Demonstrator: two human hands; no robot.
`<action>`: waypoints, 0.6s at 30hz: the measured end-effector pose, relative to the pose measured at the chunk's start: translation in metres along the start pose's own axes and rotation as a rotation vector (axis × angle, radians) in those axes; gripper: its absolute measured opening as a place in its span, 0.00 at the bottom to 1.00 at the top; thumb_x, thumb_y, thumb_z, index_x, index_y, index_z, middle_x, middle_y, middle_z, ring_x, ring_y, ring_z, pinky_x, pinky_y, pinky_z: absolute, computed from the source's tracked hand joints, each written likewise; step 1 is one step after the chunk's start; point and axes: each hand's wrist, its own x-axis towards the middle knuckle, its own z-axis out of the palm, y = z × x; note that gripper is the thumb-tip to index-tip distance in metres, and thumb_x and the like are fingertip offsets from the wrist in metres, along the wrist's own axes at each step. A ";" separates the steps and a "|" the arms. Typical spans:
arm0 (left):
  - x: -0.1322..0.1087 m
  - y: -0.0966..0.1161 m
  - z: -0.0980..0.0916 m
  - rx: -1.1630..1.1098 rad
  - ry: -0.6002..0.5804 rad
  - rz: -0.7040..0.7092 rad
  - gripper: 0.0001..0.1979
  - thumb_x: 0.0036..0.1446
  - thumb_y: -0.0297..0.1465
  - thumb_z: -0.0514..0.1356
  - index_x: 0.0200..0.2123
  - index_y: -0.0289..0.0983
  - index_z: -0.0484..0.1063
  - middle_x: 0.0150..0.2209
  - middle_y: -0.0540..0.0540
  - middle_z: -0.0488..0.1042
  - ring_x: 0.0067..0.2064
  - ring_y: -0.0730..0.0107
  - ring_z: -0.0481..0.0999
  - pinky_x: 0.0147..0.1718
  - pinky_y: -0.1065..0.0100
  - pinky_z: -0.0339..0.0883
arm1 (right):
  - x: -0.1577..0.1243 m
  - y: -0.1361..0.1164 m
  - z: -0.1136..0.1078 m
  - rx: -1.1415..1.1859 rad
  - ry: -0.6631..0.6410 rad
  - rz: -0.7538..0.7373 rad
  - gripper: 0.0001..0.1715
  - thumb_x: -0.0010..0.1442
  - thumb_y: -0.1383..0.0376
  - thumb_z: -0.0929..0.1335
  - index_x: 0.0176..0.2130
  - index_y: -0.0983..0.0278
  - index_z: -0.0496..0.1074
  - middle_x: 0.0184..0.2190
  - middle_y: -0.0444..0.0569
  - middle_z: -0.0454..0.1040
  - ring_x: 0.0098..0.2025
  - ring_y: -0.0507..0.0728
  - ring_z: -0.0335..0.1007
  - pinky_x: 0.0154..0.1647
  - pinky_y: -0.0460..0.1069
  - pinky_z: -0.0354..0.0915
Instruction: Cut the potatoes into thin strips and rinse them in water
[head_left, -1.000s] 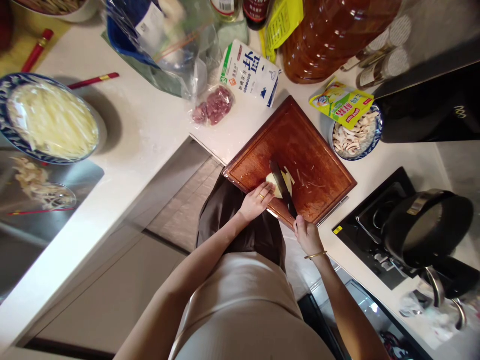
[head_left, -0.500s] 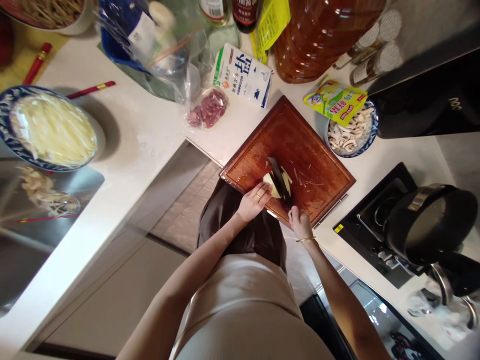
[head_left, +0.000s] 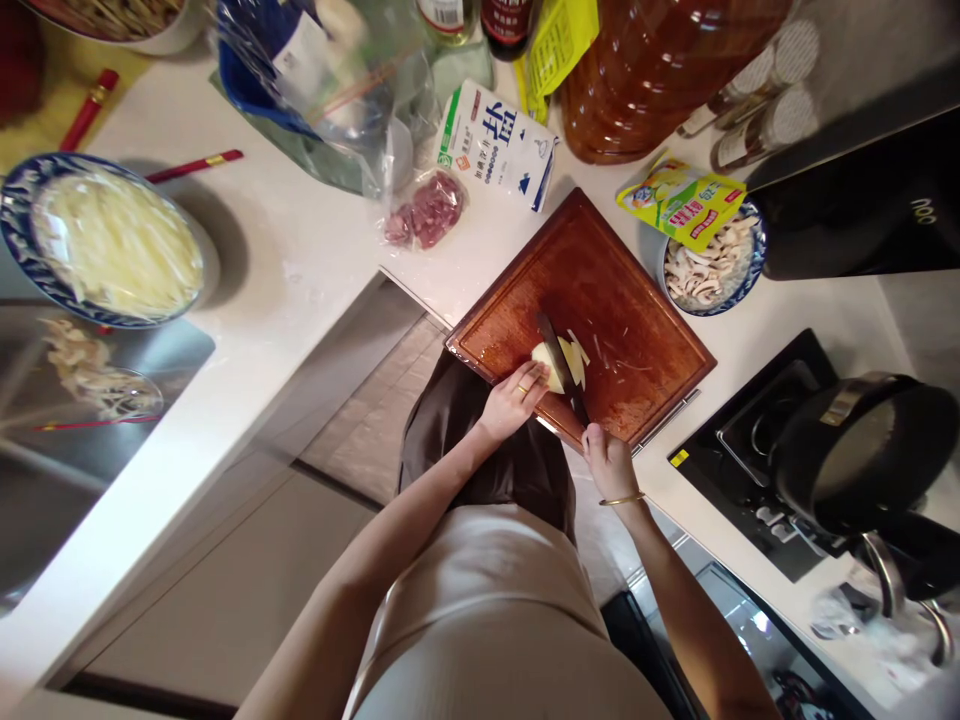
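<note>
A pale yellow potato piece point(head_left: 546, 362) lies on the reddish wooden cutting board point(head_left: 600, 270), with thin cut slices point(head_left: 576, 358) leaning beside it. My left hand point(head_left: 514, 398) has its fingers curled down on the potato piece, holding it in place. In my right hand point(head_left: 607, 462), closed round the handle, is a dark knife point(head_left: 561, 362). Its blade rests across the potato, right next to my left fingertips. A few thin shreds lie scattered on the board.
A blue-rimmed bowl of shredded potato point(head_left: 112, 240) stands at the left above the sink point(head_left: 90, 400). Behind the board are a salt bag point(head_left: 499, 145), wrapped meat point(head_left: 427, 212), an oil jug point(head_left: 660, 70) and a bowl of sliced mushrooms point(head_left: 712, 265). A black pan point(head_left: 855, 450) sits on the stove at the right.
The knife and my right hand have shifted back and forth slightly along the potato; my left hand has stayed on the piece. The view has wobbled a little.
</note>
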 end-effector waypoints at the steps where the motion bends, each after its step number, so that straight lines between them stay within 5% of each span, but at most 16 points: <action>1: 0.000 0.000 0.000 0.006 0.008 0.004 0.16 0.62 0.28 0.52 0.53 0.33 0.65 0.50 0.39 0.72 0.57 0.63 0.66 0.53 0.62 0.66 | 0.000 0.000 0.001 0.001 -0.001 0.007 0.35 0.63 0.46 0.51 0.19 0.64 0.65 0.15 0.48 0.66 0.20 0.52 0.62 0.22 0.45 0.52; 11: 0.000 0.001 -0.001 -0.034 -0.021 -0.017 0.17 0.63 0.28 0.51 0.54 0.34 0.63 0.51 0.38 0.71 0.58 0.62 0.65 0.54 0.61 0.66 | -0.005 -0.001 -0.004 -0.063 -0.012 -0.011 0.37 0.63 0.46 0.50 0.23 0.64 0.70 0.15 0.49 0.67 0.22 0.53 0.64 0.23 0.45 0.54; 18: -0.001 -0.001 0.000 -0.049 -0.050 -0.027 0.15 0.63 0.29 0.50 0.52 0.34 0.65 0.50 0.39 0.72 0.57 0.62 0.66 0.52 0.59 0.67 | 0.030 0.008 0.023 -0.095 -0.003 -0.025 0.37 0.62 0.45 0.50 0.21 0.64 0.68 0.16 0.51 0.68 0.21 0.54 0.63 0.23 0.47 0.52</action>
